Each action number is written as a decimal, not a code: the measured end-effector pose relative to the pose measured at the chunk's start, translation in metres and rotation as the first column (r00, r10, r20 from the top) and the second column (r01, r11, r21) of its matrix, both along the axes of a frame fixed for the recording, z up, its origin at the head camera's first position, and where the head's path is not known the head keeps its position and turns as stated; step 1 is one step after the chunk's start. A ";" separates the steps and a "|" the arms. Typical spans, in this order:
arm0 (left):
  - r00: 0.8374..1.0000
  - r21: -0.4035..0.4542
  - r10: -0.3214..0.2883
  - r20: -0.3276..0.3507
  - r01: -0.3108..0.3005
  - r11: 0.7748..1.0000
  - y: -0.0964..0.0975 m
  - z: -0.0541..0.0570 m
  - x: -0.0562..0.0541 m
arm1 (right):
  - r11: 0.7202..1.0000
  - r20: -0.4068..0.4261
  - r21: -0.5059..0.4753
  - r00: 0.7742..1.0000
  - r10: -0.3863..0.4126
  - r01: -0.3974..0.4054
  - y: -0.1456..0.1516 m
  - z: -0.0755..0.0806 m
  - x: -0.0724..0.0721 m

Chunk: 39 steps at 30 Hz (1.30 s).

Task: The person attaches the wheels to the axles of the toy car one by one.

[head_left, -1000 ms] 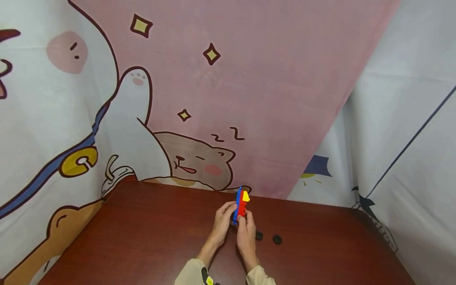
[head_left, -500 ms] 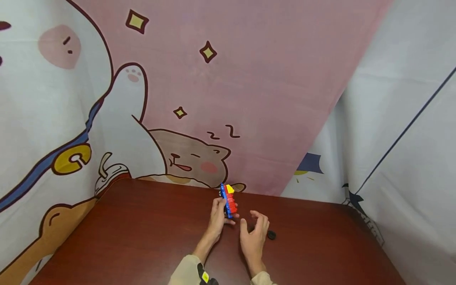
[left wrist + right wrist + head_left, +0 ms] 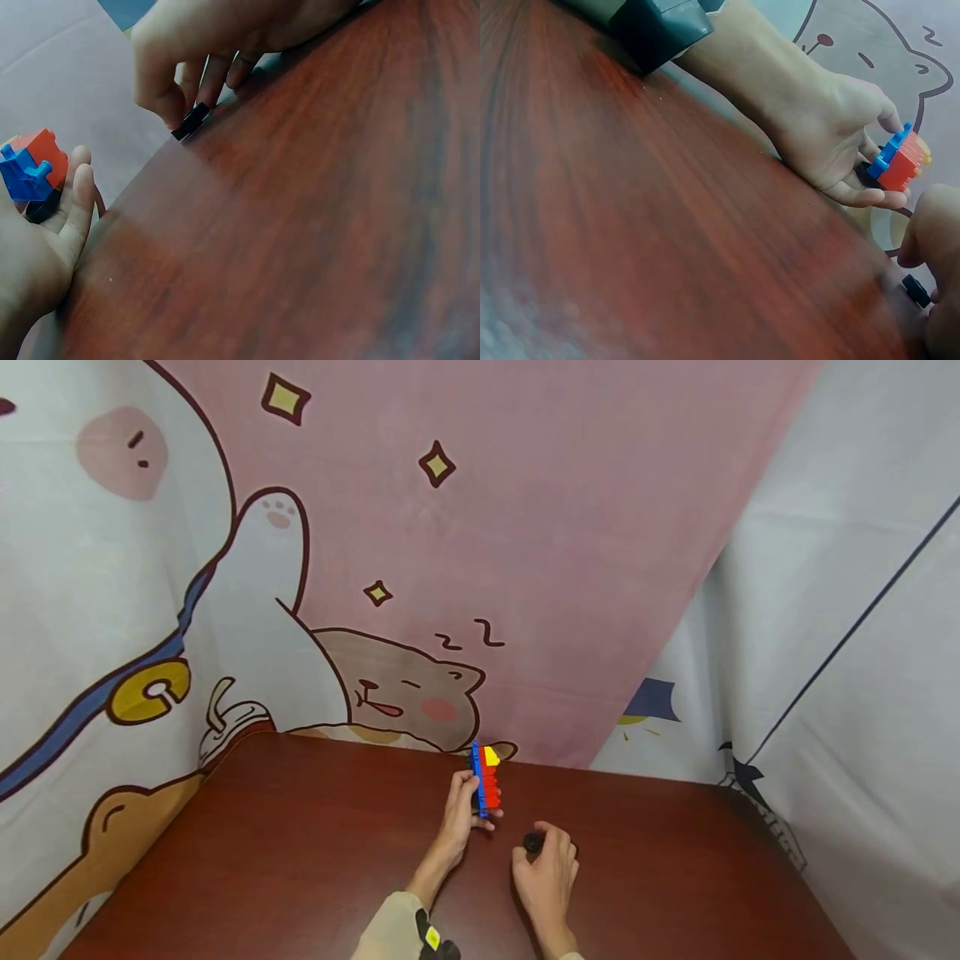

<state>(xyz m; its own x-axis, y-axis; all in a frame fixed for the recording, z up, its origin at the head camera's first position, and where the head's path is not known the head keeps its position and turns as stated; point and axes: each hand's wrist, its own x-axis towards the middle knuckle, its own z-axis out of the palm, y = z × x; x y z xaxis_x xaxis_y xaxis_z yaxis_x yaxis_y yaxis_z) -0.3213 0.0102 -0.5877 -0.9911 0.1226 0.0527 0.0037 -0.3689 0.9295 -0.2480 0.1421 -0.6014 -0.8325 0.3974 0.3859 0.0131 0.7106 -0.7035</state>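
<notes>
My left hand (image 3: 457, 818) holds a toy vehicle (image 3: 488, 781) of blue, red and yellow plastic blocks. It stands nearly on end above the table in the head view. In the left wrist view, a black wheel shows under the toy's blue base (image 3: 22, 172). My right hand (image 3: 549, 875) is low over the table to the right, fingers curled, pinching a small black wheel (image 3: 533, 842) at the tabletop. The left wrist view shows that loose wheel (image 3: 192, 122) at the fingertips; the right wrist view shows its dark edge (image 3: 916, 291). Another dark piece is mostly hidden behind the right fingers.
The brown wooden table (image 3: 300, 843) runs back to a printed cloth backdrop (image 3: 525, 568), close behind the toy. A white cloth (image 3: 862, 710) hangs at the right. A dark device (image 3: 435, 941) is strapped on the left wrist.
My right hand has let go of the toy, moved right and down, and closed its fingers on a loose wheel. The toy stays in my left hand, which shifted slightly left.
</notes>
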 end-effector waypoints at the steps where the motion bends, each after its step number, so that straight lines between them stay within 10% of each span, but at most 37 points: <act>1: 1.000 -0.004 -0.001 0.001 0.001 1.000 0.000 0.000 0.000 | 1.000 0.010 0.001 1.000 0.005 -0.005 0.000 0.000 0.000; 10: 1.000 -0.015 -0.027 0.006 0.027 1.000 -0.001 -0.002 0.000 | 0.997 0.034 0.024 0.997 0.070 -0.071 0.001 0.000 -0.001; 21: 0.999 -0.014 -0.033 -0.011 0.033 0.999 -0.001 -0.006 0.000 | 0.989 -0.240 -0.063 0.964 0.115 -0.133 -0.007 -0.003 -0.008; 33: 1.000 -0.123 -0.014 -0.009 0.013 0.992 0.008 -0.009 0.005 | 0.951 -0.618 -0.098 0.767 0.173 -0.293 -0.033 0.005 -0.030; 39: 1.000 -0.163 0.003 -0.025 -0.008 0.987 0.005 -0.004 0.001 | 0.935 -0.653 -0.052 0.720 0.234 -0.351 -0.047 0.030 -0.024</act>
<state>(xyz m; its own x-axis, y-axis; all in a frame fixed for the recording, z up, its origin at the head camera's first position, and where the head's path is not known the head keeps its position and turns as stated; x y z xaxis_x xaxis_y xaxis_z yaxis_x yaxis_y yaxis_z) -0.3206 0.0154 -0.5921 -0.9904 0.1261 0.0570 0.0291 -0.2125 0.9767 -0.2718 0.0951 -0.5715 -0.5079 0.2792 0.8149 -0.6614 0.4798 -0.5766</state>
